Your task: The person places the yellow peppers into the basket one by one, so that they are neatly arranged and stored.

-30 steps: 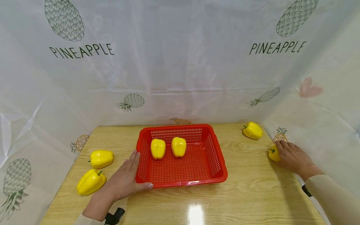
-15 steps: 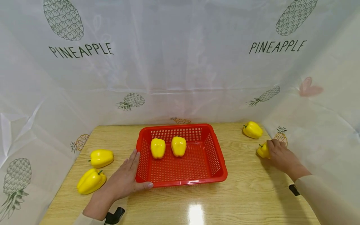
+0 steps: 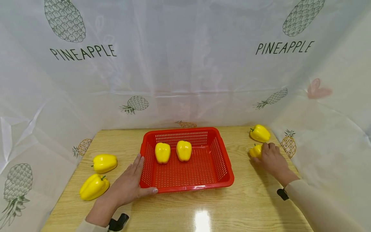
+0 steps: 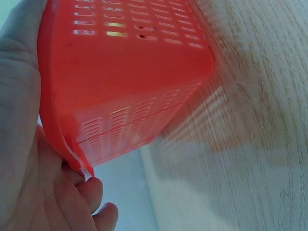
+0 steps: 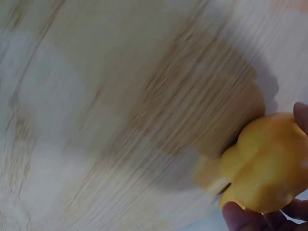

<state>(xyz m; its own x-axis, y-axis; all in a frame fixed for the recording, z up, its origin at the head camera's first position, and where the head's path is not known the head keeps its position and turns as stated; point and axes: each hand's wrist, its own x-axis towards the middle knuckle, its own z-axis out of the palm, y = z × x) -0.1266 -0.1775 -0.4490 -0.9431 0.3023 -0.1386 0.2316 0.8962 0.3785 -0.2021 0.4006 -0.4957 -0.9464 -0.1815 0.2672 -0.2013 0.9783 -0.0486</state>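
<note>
My right hand (image 3: 274, 161) grips a yellow bell pepper (image 3: 255, 151), close over the table's right side, palm side hidden. In the right wrist view, fingertips and thumb sit on opposite sides of this bell pepper (image 5: 269, 166). At the near left corner of a red plastic basket (image 3: 185, 188), my left hand (image 3: 127, 185) holds the rim. Its thumb lies along the front edge; the left wrist view shows fingertips (image 4: 91, 192) curled at the rim of the basket (image 4: 120, 72). Inside the basket stand two yellow bell peppers, one left (image 3: 163, 153) and one right (image 3: 184, 150).
Another yellow bell pepper (image 3: 260, 133) lies at the back right, just behind the right hand. Two more, an upper one (image 3: 105, 163) and a lower one (image 3: 94, 187), lie left of the basket. Pineapple-printed sheeting (image 3: 185, 64) walls the wooden table (image 3: 232, 206) at back and sides.
My right hand has moved left with the yellow bell pepper, from the table's right edge toward the basket. The left hand and the basket have stayed in place.
</note>
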